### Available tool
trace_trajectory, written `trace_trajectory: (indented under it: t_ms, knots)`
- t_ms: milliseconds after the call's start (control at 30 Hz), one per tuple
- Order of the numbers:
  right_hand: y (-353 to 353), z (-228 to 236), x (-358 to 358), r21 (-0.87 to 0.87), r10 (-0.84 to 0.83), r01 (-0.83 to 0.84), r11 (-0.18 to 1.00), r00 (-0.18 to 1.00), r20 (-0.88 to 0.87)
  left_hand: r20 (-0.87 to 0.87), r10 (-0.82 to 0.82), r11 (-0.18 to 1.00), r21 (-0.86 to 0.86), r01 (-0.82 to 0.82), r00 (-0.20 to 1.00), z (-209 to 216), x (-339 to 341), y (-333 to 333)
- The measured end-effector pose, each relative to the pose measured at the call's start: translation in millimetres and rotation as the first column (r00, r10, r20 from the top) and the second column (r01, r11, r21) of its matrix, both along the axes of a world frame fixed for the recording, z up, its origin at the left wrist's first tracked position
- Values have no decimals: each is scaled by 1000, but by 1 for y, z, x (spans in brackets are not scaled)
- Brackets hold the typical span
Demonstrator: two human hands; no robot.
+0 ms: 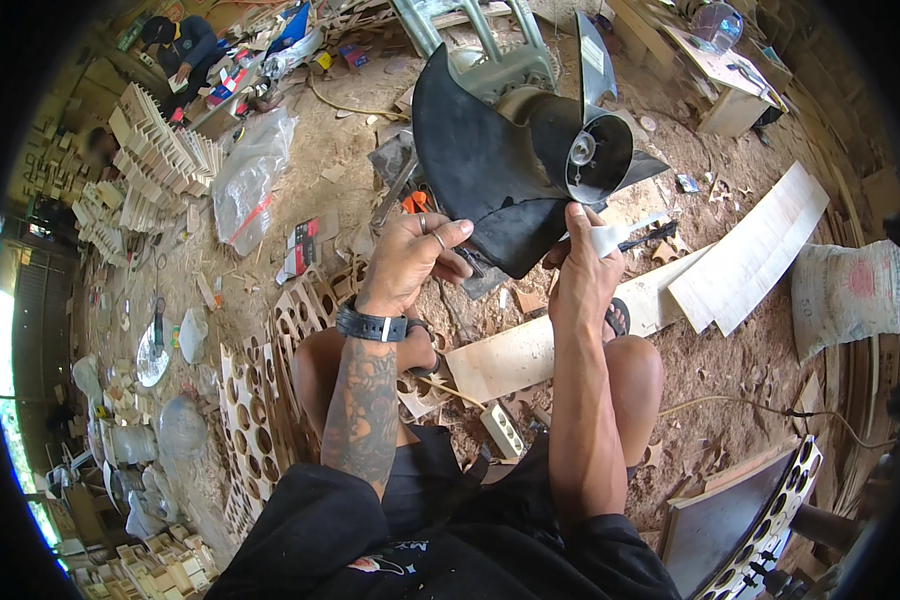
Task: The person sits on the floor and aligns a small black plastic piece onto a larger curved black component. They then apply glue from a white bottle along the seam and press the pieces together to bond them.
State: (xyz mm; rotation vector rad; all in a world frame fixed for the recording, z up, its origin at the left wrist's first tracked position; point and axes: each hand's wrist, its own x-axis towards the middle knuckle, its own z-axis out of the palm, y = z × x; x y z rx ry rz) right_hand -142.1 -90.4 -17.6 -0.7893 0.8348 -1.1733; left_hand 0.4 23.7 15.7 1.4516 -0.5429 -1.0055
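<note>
In front of me is a black plastic fan blade (500, 170) with broad blades and a round hub; a jagged crack-like line crosses its lower blade. My left hand (417, 255) pinches that blade's left edge between thumb and fingers. My right hand (588, 262) is closed at the hub's lower rim, its thumb pressed up against it. A white tapered piece, perhaps a small nozzle bottle (610, 238), is also held in the right hand, pointing right. Behind the blade stands a grey-green fan frame or stool-like stand (500, 45), partly hidden.
A pale plank (510, 360) and light boards (750, 250) lie on the dirt floor. A power strip (502, 430) rests between my legs. Boards with round holes (250, 420) lean at left; a sack (848, 300) stands right. Another person (182, 50) sits far left.
</note>
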Motion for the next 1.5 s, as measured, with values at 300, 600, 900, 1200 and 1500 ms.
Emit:
trace_trajectory:
  t_ms: [300, 600, 900, 1200, 1500]
  knots:
    - [-2, 1, -4, -24, 21, -22, 999, 998, -51, 37, -83, 996, -12, 84, 996, -2, -1, 0]
    - [-1, 6, -4, -22, 38, -38, 999, 999, -17, -150, 35, 977, -205, -66, 988, 0, -15, -2]
    - [-1, 7, -4, -3, 46, -45, 999, 999, 7, -28, 31, 986, -163, -36, 999, 0, -11, -5]
    - [1, 7, -4, -71, -11, 7, 997, 999, -51, -28, 20, 991, -132, -23, 999, -5, -9, -5]
    - [1, 4, -1, -44, -14, 15, 999, 1000, 24, -40, -23, 995, -98, 19, 999, -9, -6, -3]
